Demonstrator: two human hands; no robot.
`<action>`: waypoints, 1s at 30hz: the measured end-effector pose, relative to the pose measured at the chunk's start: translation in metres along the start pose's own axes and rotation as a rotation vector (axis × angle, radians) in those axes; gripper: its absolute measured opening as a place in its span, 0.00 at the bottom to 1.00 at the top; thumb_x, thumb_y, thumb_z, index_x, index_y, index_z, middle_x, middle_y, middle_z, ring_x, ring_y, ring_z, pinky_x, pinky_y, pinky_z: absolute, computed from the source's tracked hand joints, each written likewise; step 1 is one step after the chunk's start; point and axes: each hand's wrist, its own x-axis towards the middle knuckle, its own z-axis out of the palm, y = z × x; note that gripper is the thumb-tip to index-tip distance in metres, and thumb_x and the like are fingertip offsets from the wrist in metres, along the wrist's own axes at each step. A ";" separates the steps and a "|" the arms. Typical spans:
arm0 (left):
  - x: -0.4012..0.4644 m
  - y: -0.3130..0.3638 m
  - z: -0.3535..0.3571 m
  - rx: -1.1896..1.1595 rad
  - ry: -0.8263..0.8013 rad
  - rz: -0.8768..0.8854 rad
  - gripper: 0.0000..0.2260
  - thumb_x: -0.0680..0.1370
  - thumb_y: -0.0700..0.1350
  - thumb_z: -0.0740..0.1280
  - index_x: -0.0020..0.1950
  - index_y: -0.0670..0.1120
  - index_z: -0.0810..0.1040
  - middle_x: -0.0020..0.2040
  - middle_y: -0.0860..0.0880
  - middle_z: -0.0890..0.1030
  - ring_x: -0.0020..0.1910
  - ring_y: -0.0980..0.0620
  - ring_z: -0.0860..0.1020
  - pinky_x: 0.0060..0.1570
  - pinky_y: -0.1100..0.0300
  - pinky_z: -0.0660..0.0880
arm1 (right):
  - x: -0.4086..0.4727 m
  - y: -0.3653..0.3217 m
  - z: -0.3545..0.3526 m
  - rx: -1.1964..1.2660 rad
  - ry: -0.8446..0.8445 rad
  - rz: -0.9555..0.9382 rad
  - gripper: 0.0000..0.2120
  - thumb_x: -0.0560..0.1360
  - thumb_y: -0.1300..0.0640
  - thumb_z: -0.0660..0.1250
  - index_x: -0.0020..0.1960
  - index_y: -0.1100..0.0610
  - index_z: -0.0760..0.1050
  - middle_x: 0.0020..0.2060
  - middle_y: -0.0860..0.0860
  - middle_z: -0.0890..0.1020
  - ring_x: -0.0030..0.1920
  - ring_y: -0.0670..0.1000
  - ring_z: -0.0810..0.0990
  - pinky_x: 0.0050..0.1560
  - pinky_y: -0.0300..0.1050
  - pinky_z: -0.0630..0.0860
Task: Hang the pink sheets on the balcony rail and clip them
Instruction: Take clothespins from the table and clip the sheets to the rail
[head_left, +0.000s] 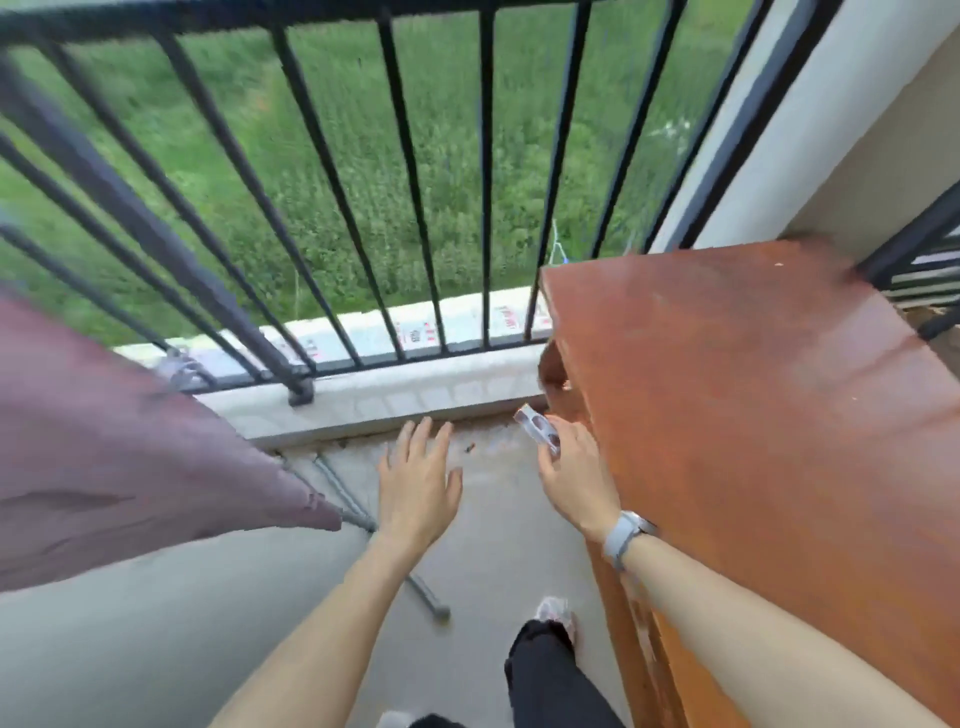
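Pink sheet (104, 441) hangs at far left, its long edge sloping down-right to a corner, apparently draped over a drying rack (353, 514). Left hand (418, 483) hovers, fingers released and spread. Right hand (574, 478) pinches a clip (537, 431) pointing up-left toward the balcony rail (260, 15), likely ready for clipping.

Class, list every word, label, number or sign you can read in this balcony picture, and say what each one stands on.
No text can be read.
Red marks on the white strip outside the balcony rail: too blurred to read.
Clip held in the right hand: dark round marks, no letters visible.
Watch on the right wrist: no face or numbers shown.
Pink sheet, wooden cabinet: no writing visible.
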 end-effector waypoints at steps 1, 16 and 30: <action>-0.020 -0.030 -0.013 -0.016 0.037 -0.066 0.24 0.67 0.46 0.72 0.62 0.44 0.74 0.62 0.41 0.76 0.62 0.40 0.74 0.55 0.42 0.72 | -0.005 -0.031 0.018 0.005 -0.027 -0.064 0.15 0.73 0.62 0.61 0.60 0.59 0.71 0.50 0.58 0.77 0.52 0.60 0.73 0.54 0.48 0.66; -0.417 -0.438 -0.161 -0.039 0.672 -1.146 0.22 0.76 0.46 0.62 0.70 0.45 0.64 0.70 0.43 0.65 0.69 0.43 0.62 0.65 0.47 0.60 | -0.212 -0.493 0.302 0.201 -0.589 -1.000 0.12 0.74 0.61 0.63 0.56 0.63 0.72 0.49 0.58 0.75 0.50 0.59 0.75 0.46 0.47 0.70; -0.535 -0.799 -0.292 -0.049 0.827 -1.358 0.21 0.77 0.44 0.61 0.69 0.42 0.65 0.71 0.41 0.64 0.70 0.44 0.62 0.67 0.50 0.60 | -0.290 -0.895 0.538 0.467 -0.802 -1.261 0.04 0.74 0.56 0.64 0.49 0.55 0.72 0.41 0.44 0.74 0.42 0.42 0.70 0.38 0.29 0.64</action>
